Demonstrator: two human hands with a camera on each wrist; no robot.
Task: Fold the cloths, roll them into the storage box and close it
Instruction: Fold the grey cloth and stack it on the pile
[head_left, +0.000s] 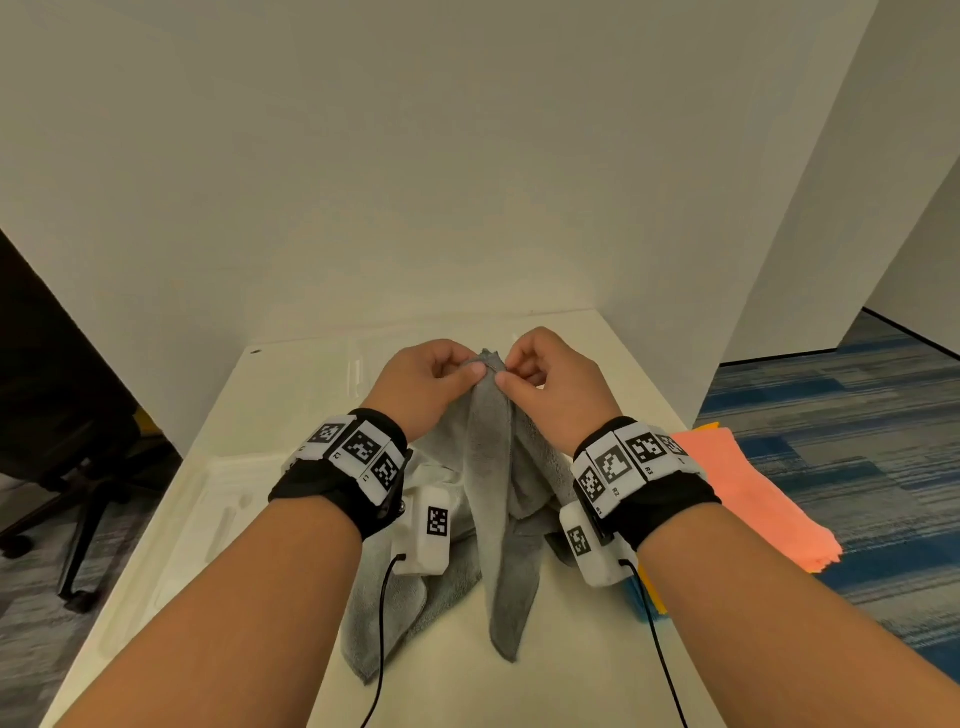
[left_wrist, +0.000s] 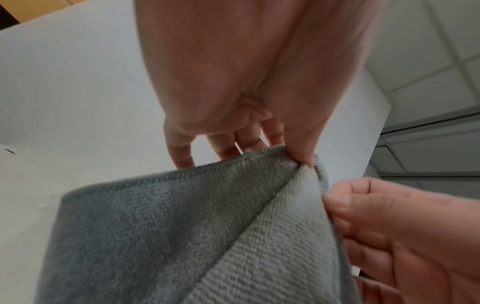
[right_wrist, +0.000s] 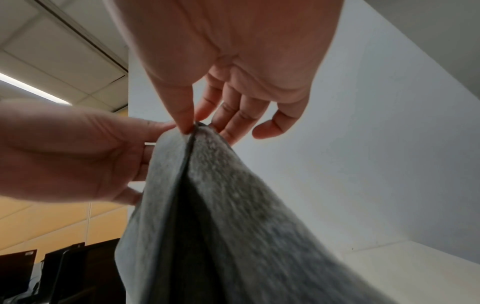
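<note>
grey cloth (right_wrist: 221, 205), both hands pinching top

Both forearms reach forward side by side, each wrist strapped with a black band carrying white marker blocks. The left hand (head_left: 426, 382) and right hand (head_left: 548, 387) meet at the top corner of the soft grey terry cloth (head_left: 493, 467), each pinching it between thumb and forefinger, the other fingers loosely curled behind.

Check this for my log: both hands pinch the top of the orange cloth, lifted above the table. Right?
Wrong colour. Both the left hand and right hand pinch the grey cloth, as the head view shows; the orange cloth lies untouched at the table's right edge.
</note>
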